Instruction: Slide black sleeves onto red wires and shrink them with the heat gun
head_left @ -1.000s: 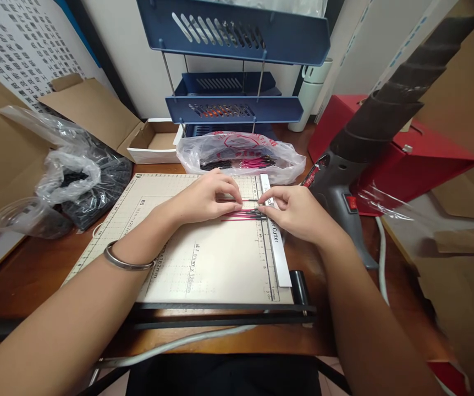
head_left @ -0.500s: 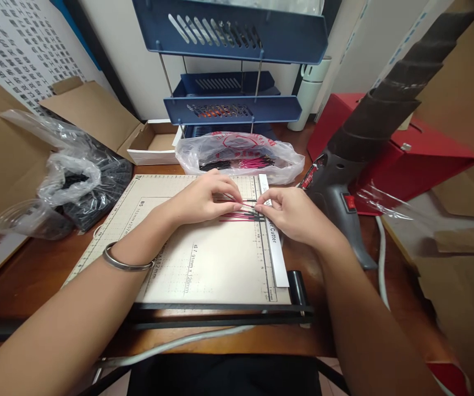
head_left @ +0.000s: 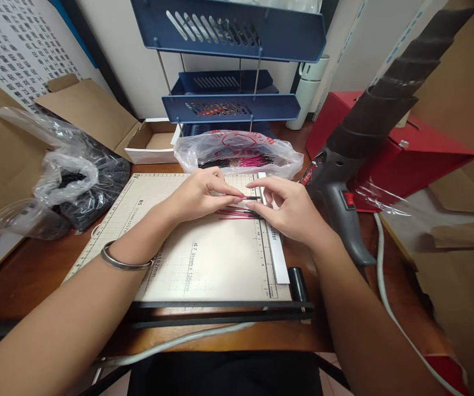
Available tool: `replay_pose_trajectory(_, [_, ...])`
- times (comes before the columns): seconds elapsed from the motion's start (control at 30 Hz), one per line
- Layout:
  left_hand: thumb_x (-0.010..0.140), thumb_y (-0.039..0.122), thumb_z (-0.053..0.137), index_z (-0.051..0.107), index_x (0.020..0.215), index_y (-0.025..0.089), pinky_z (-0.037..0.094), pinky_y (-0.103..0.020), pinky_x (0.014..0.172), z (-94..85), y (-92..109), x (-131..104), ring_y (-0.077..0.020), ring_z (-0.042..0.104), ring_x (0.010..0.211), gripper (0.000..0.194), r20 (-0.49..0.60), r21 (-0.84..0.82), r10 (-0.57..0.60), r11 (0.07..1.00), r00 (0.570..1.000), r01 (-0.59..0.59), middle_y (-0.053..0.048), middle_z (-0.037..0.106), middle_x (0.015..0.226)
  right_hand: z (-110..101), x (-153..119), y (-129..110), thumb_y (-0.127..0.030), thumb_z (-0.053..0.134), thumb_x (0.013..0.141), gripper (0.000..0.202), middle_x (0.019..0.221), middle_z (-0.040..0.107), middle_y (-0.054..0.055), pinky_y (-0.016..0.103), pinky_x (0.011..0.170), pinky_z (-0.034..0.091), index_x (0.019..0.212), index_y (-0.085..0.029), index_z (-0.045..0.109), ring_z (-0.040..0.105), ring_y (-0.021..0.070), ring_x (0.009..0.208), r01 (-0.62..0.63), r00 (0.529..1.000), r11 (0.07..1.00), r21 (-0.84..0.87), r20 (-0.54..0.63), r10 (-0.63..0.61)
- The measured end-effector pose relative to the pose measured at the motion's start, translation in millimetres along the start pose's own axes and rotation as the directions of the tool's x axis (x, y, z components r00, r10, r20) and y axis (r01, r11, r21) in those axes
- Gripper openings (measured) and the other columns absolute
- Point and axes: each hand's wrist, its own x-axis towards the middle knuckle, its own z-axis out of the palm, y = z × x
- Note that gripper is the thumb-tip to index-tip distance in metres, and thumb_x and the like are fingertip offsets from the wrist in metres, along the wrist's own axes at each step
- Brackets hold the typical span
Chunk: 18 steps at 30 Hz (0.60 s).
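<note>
My left hand (head_left: 212, 193), with a metal bangle on its wrist, pinches a thin wire (head_left: 252, 198) between thumb and fingertips. The wire's visible end is black, with a bit of red at the fingertips. My right hand (head_left: 284, 206) is beside that end, its thumb and index finger apart, with nothing visible between them. Below both hands several red wires with black ends (head_left: 237, 213) lie side by side on a cream paper cutter board (head_left: 220, 264) printed with ruled lines and sizes. A white strip (head_left: 279, 264) runs along the board's right edge.
Behind the board is a clear plastic bag (head_left: 286, 162) of black and red wires, under blue shelf trays (head_left: 232, 107). A grey heat gun (head_left: 352, 159) stands right, before a red box (head_left: 418, 148). Left are an open carton (head_left: 152, 154) and a bag of black pieces (head_left: 92, 198).
My right thumb and index finger have opened and come off the wire. My left hand still pinches it, and its black end now shows between the hands. The view has shifted slightly.
</note>
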Motion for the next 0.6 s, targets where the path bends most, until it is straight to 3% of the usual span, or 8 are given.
replay_pose_trajectory(0.1, [0.091, 0.033, 0.077, 0.088, 0.102, 0.031, 0.048, -0.031, 0.074, -0.8, -0.5, -0.2, -0.0181, 0.06, 0.078, 0.017, -0.016, -0.008, -0.017, 1.0, 1.0, 0.016, -0.004, 0.076, 0.073, 3.1, 0.0, 4.5, -0.024, 0.073, 0.094, 0.015, 0.093, 0.065, 0.004, 0.031, 0.074, 0.046, 0.104, -0.023, 0.083, 0.059, 0.0167, 0.078, 0.093, 0.993, 0.994, -0.052, -0.066, -0.097])
replay_pose_trajectory(0.23, [0.09, 0.032, 0.077, 0.089, 0.102, 0.031, 0.048, -0.03, 0.073, -1.4, -0.8, -0.3, -0.0169, 0.06, 0.075, 0.017, -0.02, -0.026, -0.004, 1.0, 1.0, 0.003, -0.003, 0.074, 0.071, 3.9, 0.6, 5.4, -0.02, 0.072, 0.093, 0.012, 0.107, 0.073, 0.007, 0.034, 0.08, 0.051, 0.095, -0.023, 0.084, 0.067, 0.0199, 0.09, 0.118, 0.986, 0.992, -0.049, -0.114, -0.123])
replay_pose_trajectory(0.37, [0.09, 0.032, 0.076, 0.089, 0.102, 0.03, 0.048, -0.03, 0.072, -2.1, -0.7, -0.5, -0.0167, 0.061, 0.075, 0.017, -0.029, -0.036, 0.002, 0.999, 1.0, -0.003, -0.004, 0.075, 0.072, 2.4, 0.4, 1.4, -0.021, 0.069, 0.096, 0.014, 0.095, 0.079, 0.006, 0.032, 0.078, 0.049, 0.096, -0.021, 0.083, 0.069, 0.0191, 0.085, 0.088, 0.994, 0.996, -0.015, -0.061, -0.089])
replay_pose_trajectory(0.6, [0.092, 0.034, 0.076, 0.089, 0.104, 0.03, 0.049, -0.03, 0.073, -3.9, -1.0, -0.7, -0.0169, 0.062, 0.075, 0.018, -0.006, -0.017, -0.023, 1.0, 1.0, 0.023, -0.004, 0.076, 0.074, 1.7, -1.5, -2.2, -0.026, 0.07, 0.095, 0.016, 0.084, 0.08, 0.004, 0.03, 0.063, 0.039, 0.1, -0.021, 0.084, 0.054, 0.0139, 0.061, -0.022, 0.999, 0.999, -0.041, -0.027, 0.021])
